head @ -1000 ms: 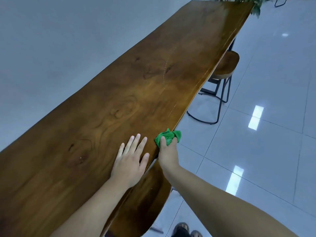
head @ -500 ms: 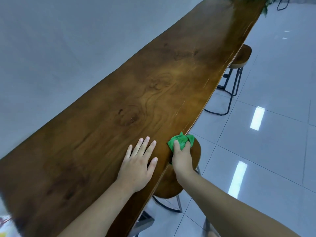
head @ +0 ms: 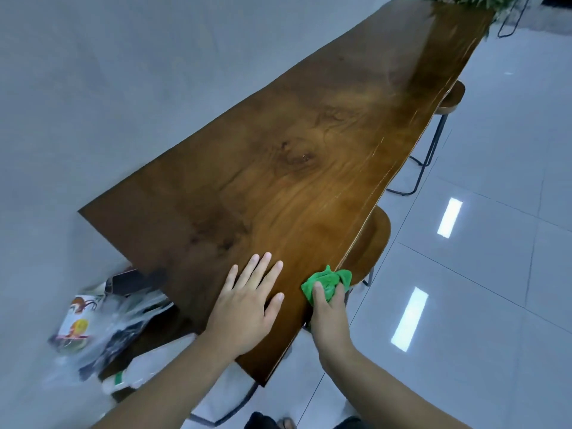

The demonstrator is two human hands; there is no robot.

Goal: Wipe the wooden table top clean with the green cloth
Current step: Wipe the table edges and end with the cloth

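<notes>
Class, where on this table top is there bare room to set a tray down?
The wooden table top is bare from the left hand to the plant at the far end, between wall and stools. Crowded: the near corner, where the left hand lies flat and the right hand grips the green cloth.

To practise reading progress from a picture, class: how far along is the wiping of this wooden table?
Done: cannot tell; the table top shows no wipe marks or obvious dirt. In hand: the right hand grips the green cloth against the table's side edge near its close end, and the left hand rests flat beside it. Left: possibly the long stretch toward the plant.
</notes>
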